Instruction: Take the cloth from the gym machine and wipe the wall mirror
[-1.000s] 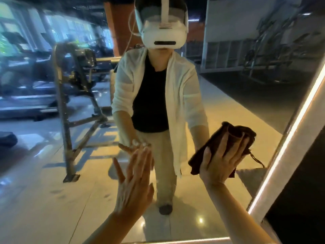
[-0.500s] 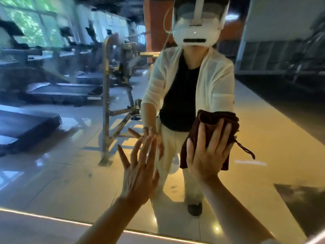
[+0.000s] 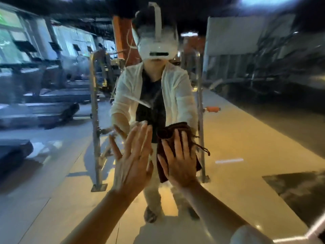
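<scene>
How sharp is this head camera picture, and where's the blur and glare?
Head view: the left hand and the right hand on the brown cloth read fairly clearly; the reflected gym machines smear with motion blur; warm glare shines off the reflected floor; wide-angle distortion bends the edges.

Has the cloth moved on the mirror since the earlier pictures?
Yes. The cloth, under the right hand, slid left, away from the mirror's lit right edge and close beside the left hand.
</scene>
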`<state>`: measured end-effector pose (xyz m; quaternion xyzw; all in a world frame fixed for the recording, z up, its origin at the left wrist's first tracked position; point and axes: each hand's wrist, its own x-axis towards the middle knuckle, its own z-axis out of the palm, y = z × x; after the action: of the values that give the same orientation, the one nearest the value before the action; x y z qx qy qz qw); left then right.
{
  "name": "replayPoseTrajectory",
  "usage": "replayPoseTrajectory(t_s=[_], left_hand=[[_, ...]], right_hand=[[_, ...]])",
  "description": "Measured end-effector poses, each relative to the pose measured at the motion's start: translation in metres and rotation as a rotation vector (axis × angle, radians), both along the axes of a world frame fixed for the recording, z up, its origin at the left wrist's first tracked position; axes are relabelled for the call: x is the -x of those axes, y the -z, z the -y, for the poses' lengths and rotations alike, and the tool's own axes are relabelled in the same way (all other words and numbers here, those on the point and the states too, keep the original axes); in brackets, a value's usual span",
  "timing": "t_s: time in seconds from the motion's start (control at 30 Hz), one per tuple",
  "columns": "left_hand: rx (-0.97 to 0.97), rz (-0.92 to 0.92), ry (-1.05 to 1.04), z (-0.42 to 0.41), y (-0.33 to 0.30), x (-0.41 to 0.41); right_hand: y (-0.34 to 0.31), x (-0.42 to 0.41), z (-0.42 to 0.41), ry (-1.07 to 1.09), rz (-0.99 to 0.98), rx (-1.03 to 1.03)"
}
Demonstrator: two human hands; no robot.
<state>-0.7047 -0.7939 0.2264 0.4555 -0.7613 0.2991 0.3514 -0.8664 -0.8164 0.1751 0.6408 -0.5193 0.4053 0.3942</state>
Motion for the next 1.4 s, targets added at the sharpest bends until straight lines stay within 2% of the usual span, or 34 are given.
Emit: replayPoseTrajectory(t_s=[0.07, 0.2, 0.27, 0.33, 0.43, 0.5, 0.57, 0.67, 0.73, 0.8, 0.9, 0.97, 1.03, 1.13, 1.17, 1.2, 1.27, 1.4], left_hand=[[0.045, 0.008, 0.054, 0.004, -0.025, -0.002], [0.141, -0.006, 0.152, 0.012, -0.088, 0.012], [0.191, 0.0, 0.149, 0.017, -0.112, 0.025], [0.21, 0.003, 0.135, 0.022, -0.125, 0.034], [0.223, 0.011, 0.107, 0.026, -0.125, 0.037], [0.209, 0.04, 0.109, 0.024, -0.119, 0.039], [0.203, 0.084, 0.116, 0.023, -0.117, 0.044], [0.201, 0.113, 0.109, 0.021, -0.115, 0.047], [0.224, 0.106, 0.099, 0.021, -0.114, 0.047], [0.253, 0.106, 0.099, 0.022, -0.116, 0.048], [0.278, 0.114, 0.111, 0.019, -0.12, 0.047], [0.281, 0.125, 0.153, 0.014, -0.127, 0.039], [0.316, 0.132, 0.161, 0.008, -0.144, 0.024], [0.362, 0.126, 0.119, 0.008, -0.185, 0.004], [0.356, 0.124, 0.103, 0.011, -0.199, 0.0], [0.352, 0.118, 0.082, 0.014, -0.213, -0.001], [0.375, 0.08, 0.057, 0.02, -0.237, 0.001], [0.393, 0.033, 0.033, 0.027, -0.267, 0.011]], right_hand=[[-0.041, 0.023, 0.001, 0.052, 0.07, 0.051], [-0.178, 0.057, 0.016, 0.19, 0.497, 0.287], [-0.206, 0.055, 0.021, 0.214, 0.543, 0.34], [-0.18, 0.05, 0.02, 0.19, 0.432, 0.295], [-0.088, 0.051, -0.002, 0.126, 0.226, 0.051], [-0.058, 0.064, -0.014, 0.136, 0.147, -0.007], [-0.087, 0.08, -0.009, 0.142, 0.18, 0.044], [-0.191, 0.086, 0.002, 0.19, 0.336, 0.184], [-0.238, 0.077, 0.011, 0.195, 0.399, 0.25], [-0.233, 0.063, 0.012, 0.177, 0.309, 0.24], [-0.166, 0.067, 0.004, 0.108, -0.005, 0.116], [-0.13, 0.09, -0.004, 0.093, -0.136, 0.045], [-0.139, 0.115, -0.003, 0.13, -0.028, 0.082], [-0.223, 0.113, 0.005, 0.234, 0.452, 0.241], [-0.253, 0.099, 0.007, 0.226, 0.527, 0.277], [-0.275, 0.082, 0.01, 0.204, 0.525, 0.282], [-0.29, 0.046, 0.016, 0.143, 0.36, 0.269], [-0.253, 0.032, 0.012, 0.068, -0.041, 0.159]])
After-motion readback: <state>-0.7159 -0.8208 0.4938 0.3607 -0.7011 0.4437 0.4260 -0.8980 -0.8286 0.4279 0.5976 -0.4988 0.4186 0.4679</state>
